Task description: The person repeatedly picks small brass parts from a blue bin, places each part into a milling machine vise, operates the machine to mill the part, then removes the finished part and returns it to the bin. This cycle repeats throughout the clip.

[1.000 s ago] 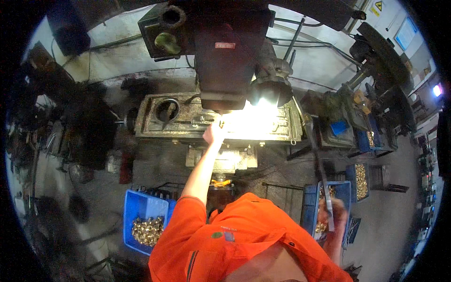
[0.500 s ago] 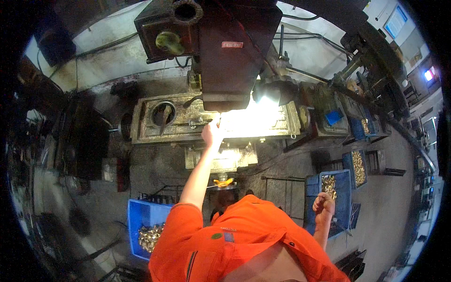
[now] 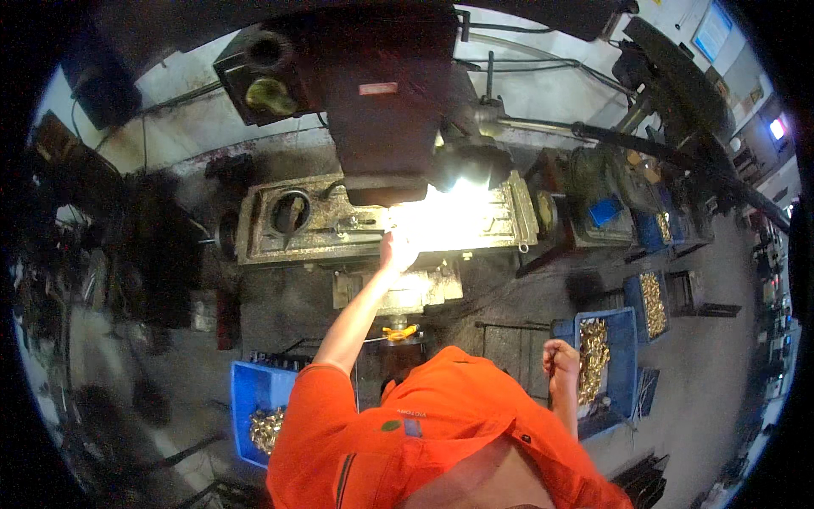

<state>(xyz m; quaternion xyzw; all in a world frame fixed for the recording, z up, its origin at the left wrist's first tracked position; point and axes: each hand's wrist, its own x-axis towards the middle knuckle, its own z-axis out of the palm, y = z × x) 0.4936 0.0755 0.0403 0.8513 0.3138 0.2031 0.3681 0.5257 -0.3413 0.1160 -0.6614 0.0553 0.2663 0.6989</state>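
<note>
I had the bare left hand stretched up to the front of the long, pale-metal rectangular machine bed at the centre of the frame, just below the dark, box-shaped machine head. Its fingers pointed into the white glare of the lamp, and I could not tell how far they were parted or whether they had hold of anything. The lamp seemed aimed there to light the spot where that hand was busy, though from my end it washed out the detail. The bare right hand was lower right, its fingers curled in toward the palm, just beside the near wall of a blue rectangular plastic bin; whether the curl enclosed something small, I could not tell. The small, shiny brass-coloured metal pieces lay heaped inside that bin, presumably kept there so that arm needed little reach. At lower left, a second blue plastic tub held another pile of brass-coloured parts; I judged that having one container on each side kept two lots separate. A bright yellow bundle, perhaps cloth or cord, sat below the bed, between the two containers, and I could not make out why it was there.
</note>
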